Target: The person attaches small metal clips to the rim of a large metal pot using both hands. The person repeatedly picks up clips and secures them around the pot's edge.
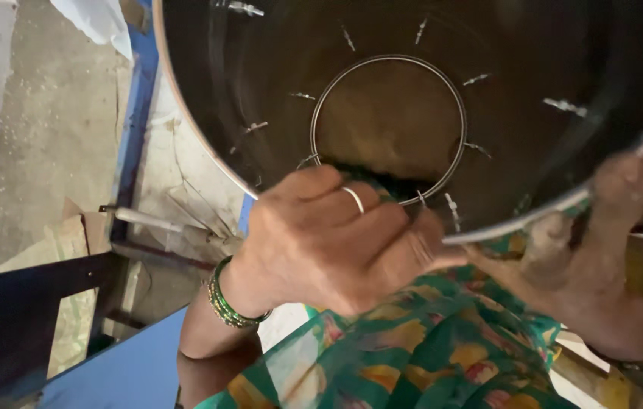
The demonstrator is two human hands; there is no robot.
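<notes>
A large dark metal drum [261,83] fills the upper view, its open mouth tilted toward me. Small bolts stick out of its inner wall, and a shiny wire ring [457,98] circles the brown bottom. My left hand [329,235], with a silver ring and green bangles, reaches over the near rim, fingers curled inside the drum; what they hold is hidden. My right hand [601,257] grips the drum's rim [533,216] at the right, thumb pressed on its edge.
A blue metal frame [136,113] runs down the left beside a rough concrete floor [56,136]. A blue surface [124,363] lies at lower left. Green patterned cloth [427,341] covers my lap below the drum.
</notes>
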